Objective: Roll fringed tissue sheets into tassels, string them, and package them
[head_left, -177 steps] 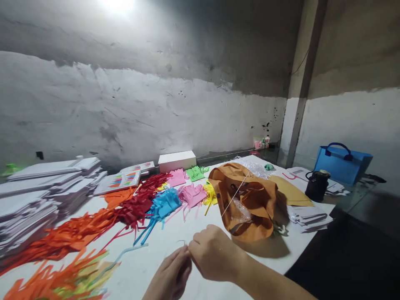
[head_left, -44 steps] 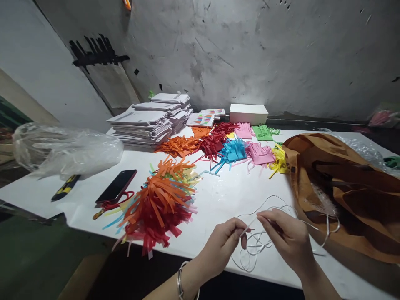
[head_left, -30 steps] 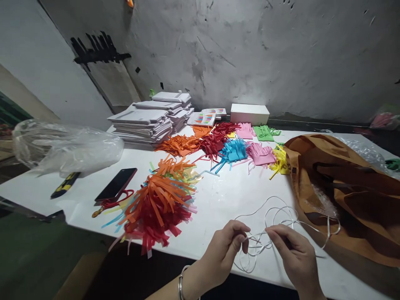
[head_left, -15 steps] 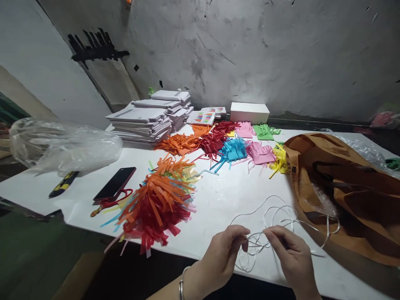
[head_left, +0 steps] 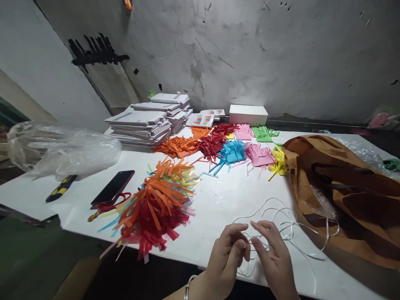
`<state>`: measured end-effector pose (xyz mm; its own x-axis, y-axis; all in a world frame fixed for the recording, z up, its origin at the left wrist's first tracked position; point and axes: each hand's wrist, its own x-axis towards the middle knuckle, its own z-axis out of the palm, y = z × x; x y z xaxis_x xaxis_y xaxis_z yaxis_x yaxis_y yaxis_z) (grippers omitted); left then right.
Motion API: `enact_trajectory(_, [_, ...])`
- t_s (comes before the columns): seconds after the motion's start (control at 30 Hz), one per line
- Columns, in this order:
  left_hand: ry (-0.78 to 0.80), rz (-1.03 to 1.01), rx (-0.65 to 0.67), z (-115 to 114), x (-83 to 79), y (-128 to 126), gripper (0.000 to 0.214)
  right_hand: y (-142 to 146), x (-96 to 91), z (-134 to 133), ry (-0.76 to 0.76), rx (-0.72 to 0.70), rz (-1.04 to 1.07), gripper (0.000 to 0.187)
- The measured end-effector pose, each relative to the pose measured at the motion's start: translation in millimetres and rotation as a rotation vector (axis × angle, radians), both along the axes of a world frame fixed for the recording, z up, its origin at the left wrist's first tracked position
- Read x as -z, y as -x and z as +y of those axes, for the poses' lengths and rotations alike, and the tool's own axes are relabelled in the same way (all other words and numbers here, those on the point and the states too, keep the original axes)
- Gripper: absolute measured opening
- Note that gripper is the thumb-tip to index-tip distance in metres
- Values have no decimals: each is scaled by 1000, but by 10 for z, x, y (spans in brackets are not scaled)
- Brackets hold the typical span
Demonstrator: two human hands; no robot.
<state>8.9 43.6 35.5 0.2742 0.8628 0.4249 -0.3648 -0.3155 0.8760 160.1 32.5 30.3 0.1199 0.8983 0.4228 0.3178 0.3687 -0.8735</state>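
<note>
Over the front edge of the white table (head_left: 218, 204), my left hand (head_left: 227, 254) is closed with thumb and fingers together on a thin white cord (head_left: 293, 221). Facing it, my right hand (head_left: 273, 254) has thumb and forefingers spread apart, close to the left fingertips. Loose loops of the cord lie on the table behind and below both hands, and one strand runs right to a brown fabric bag (head_left: 312, 166). Left of my hands is a bunch of tissue-paper tassels (head_left: 156, 200), orange and red on top.
Folded tassels in several colours (head_left: 233, 151) lie across the middle, before a white box (head_left: 248, 114) and printed cards (head_left: 200, 120). Stacked white packets (head_left: 143, 118) stand back left. A phone (head_left: 114, 187), scissors (head_left: 108, 205), a yellow-black cutter (head_left: 61, 188) and a clear plastic bag (head_left: 78, 150) are at left.
My right hand has let go of the cord it pinched, its fingers spreading as it moved left toward my left hand. Some cord loops have shifted to the right.
</note>
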Motion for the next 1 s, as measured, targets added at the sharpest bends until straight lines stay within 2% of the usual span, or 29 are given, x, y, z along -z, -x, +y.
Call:
enact_trajectory(0.07, [70, -42, 49, -16, 61, -54, 24, -25, -52, -46, -150, -42, 13, 28])
enact_trajectory(0.17, [129, -9, 112, -29, 130, -90, 24, -39, -204, -70, -175, -162, 50, 19])
enact_trajectory(0.2, [145, 16, 125, -29, 132, -86, 26, -37, -259, -61, -154, -139, 65, 15])
enact_trajectory(0.3, [160, 160, 117, -2, 62, -21, 29, -25, -372, 7, -96, 46, 131, 15])
enact_trajectory(0.37, [122, 303, 65, 39, -21, 44, 29, -13, -379, 61, -65, 108, 156, 17])
enact_trajectory(0.5, [-19, 516, -57, 107, -104, 148, 24, 32, -286, 143, -49, 75, 263, 18])
enact_trajectory(0.63, [-121, 640, -105, 99, 28, 239, 20, 76, -213, 203, -31, -135, 409, 20])
enact_trajectory(0.7, [-169, 654, -152, 108, 107, 318, 21, 90, -196, 256, -39, -157, 395, 21])
enact_trajectory(0.8, [-260, 642, -277, 163, 144, 498, 25, 131, -198, 377, -5, -55, 300, 22])
enact_trajectory(0.9, [-343, 652, -414, 236, 94, 716, 27, 213, -255, 526, 24, 22, 296, 28])
enact_trajectory(1.0, [-304, 709, -472, 289, 33, 934, 24, 265, -338, 689, -8, 116, 349, 27])
